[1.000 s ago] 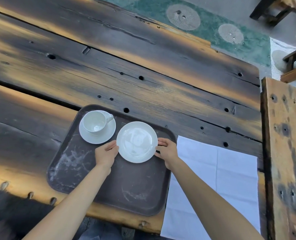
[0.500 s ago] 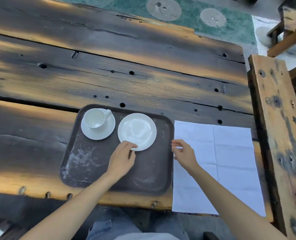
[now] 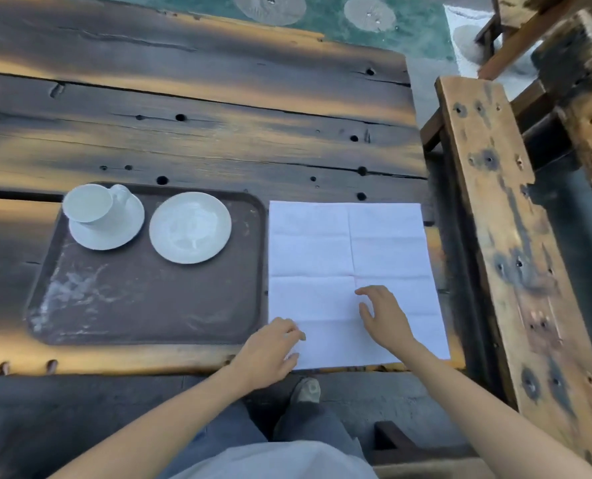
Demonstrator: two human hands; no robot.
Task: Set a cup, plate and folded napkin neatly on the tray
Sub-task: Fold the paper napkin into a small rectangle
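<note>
— So, what's in the tray (image 3: 142,305) now?

— Two pieces of white crockery, both along its far edge. One teacup (image 3: 88,203) sits on one saucer (image 3: 114,233) in the far left corner, handle pointing away from the person. Just beside the saucer, toward the tray's right, lies one empty plate (image 3: 190,227); the two rims are close but I can't tell whether they touch. The near half of the tray holds nothing but pale scuff marks.

— And the napkin?

— One white napkin (image 3: 353,257), not on the tray. It lies opened out flat on the wooden table (image 3: 218,133), just beside the tray's right edge, its creases dividing it into panels.

— Where are the hands?

— Both at the napkin's near end, to the right of the tray. The left hand (image 3: 270,350) rests at the near left corner of the napkin, fingers curled with the tips against the paper; whether it pinches the edge, I can't tell. The right hand (image 3: 381,316) is over the napkin's middle near panel, fingers spread and relaxed, holding nothing.

— So the count?

— One cup, one saucer, one plate, one napkin, one tray, two hands.
</note>
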